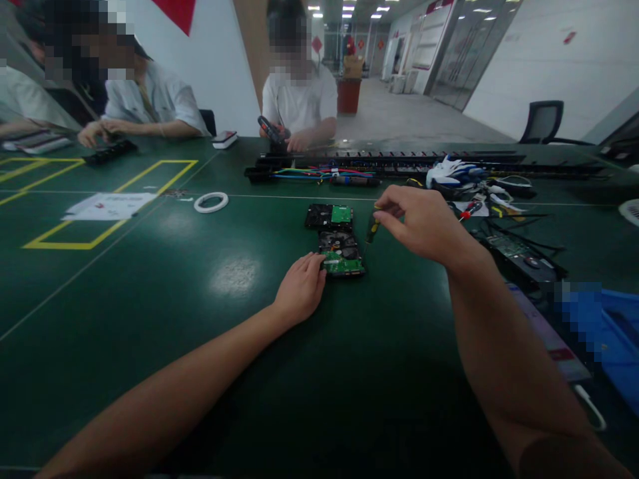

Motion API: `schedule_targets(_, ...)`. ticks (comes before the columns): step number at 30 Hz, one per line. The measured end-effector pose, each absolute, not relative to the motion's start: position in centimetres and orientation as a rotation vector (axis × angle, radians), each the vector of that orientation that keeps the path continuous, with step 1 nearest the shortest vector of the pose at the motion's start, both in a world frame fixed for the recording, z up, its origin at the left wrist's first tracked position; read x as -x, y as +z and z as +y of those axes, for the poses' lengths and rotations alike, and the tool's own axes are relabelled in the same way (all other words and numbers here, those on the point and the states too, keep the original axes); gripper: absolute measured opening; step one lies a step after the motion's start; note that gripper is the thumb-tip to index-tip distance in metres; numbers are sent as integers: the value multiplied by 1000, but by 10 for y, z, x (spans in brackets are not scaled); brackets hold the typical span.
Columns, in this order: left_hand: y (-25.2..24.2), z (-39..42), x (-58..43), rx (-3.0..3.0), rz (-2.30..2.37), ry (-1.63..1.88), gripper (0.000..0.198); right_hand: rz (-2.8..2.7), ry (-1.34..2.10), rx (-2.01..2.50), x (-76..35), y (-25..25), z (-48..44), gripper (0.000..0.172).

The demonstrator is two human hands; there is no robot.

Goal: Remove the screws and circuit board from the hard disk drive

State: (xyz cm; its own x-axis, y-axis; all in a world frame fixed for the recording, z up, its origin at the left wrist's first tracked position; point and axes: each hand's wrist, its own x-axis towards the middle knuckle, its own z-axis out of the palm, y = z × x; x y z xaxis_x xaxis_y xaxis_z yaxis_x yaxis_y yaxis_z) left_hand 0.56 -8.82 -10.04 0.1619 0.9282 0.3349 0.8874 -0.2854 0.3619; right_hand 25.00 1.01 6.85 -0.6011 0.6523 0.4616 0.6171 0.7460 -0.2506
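Observation:
Two hard drives with green circuit boards lie one behind the other on the dark green table. My left hand (302, 286) rests at the left edge of the nearer hard drive (341, 256), its fingers pressed together against it. Behind it is the farther hard drive (329, 216). My right hand (417, 219) is closed around the handle of a small screwdriver (372, 228), green and yellow. The screwdriver points down beside the right side of the nearer drive; whether its tip touches anything is too small to tell.
A white ring (211, 202) and a paper sheet (110, 206) lie to the left. Cables (319, 174) and long black bars stretch across the back. Gloves (454, 173), a black device (529, 258) and a blue bin (614, 332) are at the right. Several people sit opposite.

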Motion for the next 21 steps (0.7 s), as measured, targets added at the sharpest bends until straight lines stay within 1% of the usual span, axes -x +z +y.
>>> schedule_targets(7, -100, -89, -6, -2327, 1841, 753, 43, -2390, 102, 963, -248, 69, 8, 10)
schedule_targets(21, -101, -89, -5, -2328, 1850, 762, 40, -2386, 119, 969, -244, 67, 7, 9)
